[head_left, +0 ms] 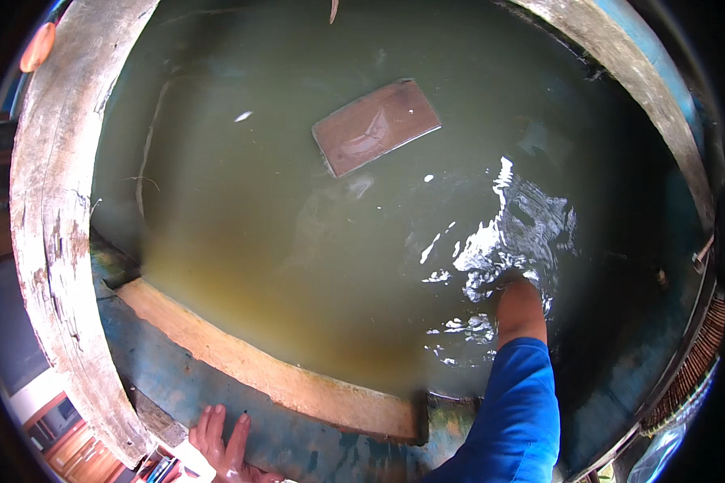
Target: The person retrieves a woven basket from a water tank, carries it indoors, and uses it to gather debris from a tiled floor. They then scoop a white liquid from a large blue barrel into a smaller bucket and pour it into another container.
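Observation:
My right arm, in a blue sleeve, reaches down into murky green water. Only the bare wrist shows above the surface; the hand is hidden below it, so what it holds or touches cannot be seen. Bright ripples spread around the wrist. A brown rectangular board lies at the water's surface, farther off and left of that arm. At the lower left, my left hand rests with fingers stretched on the worn blue inner side of the tank, holding nothing.
A thick weathered wooden rim curves along the left, and another rim bends around the far right. A wooden ledge runs along the near side. At the right edge stands something brown and woven. Pale specks float on the water.

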A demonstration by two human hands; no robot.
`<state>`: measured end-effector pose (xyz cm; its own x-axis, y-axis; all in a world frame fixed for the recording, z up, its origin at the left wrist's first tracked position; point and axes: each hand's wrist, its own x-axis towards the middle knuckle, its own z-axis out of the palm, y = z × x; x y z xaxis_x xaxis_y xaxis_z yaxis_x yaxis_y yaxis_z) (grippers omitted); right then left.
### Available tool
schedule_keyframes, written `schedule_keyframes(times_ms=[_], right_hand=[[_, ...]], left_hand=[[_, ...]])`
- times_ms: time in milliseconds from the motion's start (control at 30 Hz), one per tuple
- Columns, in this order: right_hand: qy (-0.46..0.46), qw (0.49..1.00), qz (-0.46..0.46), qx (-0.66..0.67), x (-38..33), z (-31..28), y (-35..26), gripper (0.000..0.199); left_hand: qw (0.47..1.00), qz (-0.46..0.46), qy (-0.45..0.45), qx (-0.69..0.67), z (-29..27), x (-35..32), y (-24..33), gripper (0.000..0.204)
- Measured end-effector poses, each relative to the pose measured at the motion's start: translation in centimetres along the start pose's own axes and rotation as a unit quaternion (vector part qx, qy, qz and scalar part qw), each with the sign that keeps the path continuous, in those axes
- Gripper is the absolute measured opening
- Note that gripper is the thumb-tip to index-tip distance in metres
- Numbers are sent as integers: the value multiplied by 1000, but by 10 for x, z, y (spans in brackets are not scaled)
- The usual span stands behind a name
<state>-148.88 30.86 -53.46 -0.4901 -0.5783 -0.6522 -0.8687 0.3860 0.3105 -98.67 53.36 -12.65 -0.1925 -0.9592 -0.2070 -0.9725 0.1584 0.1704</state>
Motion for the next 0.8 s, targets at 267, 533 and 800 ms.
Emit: schedule_keyframes(times_ms=[267, 533, 800], right_hand=[[78, 996, -40, 9, -57, -86, 21, 28], [263, 947, -171, 70, -175, -160, 37, 24], [475, 822, -278, 146, -314, -202, 97, 60]], left_hand=[[997, 0, 78, -29, 8, 0, 3, 93], [994, 14, 92, -58, 0, 3, 8, 84], [994, 1, 86, -74, -9, -4, 10, 78]])
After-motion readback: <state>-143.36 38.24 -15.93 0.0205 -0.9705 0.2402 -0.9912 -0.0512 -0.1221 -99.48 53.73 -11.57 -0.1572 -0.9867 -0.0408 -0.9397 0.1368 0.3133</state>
